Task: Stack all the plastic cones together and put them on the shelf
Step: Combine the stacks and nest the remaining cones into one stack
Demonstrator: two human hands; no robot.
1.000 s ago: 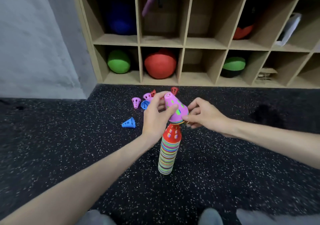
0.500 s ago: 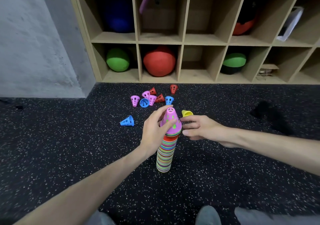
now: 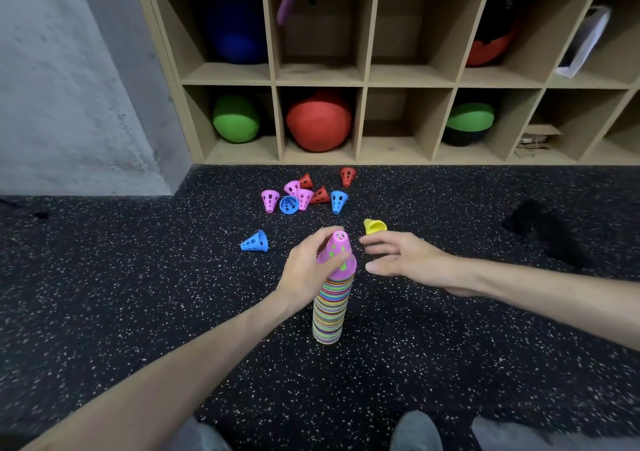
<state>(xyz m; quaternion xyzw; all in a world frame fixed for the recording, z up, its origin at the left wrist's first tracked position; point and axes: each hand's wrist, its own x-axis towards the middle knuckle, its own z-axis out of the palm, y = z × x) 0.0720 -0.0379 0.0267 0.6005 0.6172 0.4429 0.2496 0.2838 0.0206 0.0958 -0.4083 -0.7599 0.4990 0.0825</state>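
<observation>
Pink cone (image 3: pixel 336 255) tops stack (image 3: pixel 329 312); no readable writing.

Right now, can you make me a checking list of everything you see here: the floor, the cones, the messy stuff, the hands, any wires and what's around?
Surface: black speckled rubber floor.
Job's things: tall striped stack of plastic cones standing upright, pink holed cone on top; loose yellow cone, lone blue cone and a cluster of pink, blue and red cones lie beyond it.
Clutter: dark patch on the floor at right, cannot tell what.
Grippers: left hand grips the pink cone; right hand open beside the stack, not touching.
Cables: nothing seen.
Surroundings: wooden cubby shelf holding balls; grey wall.
</observation>
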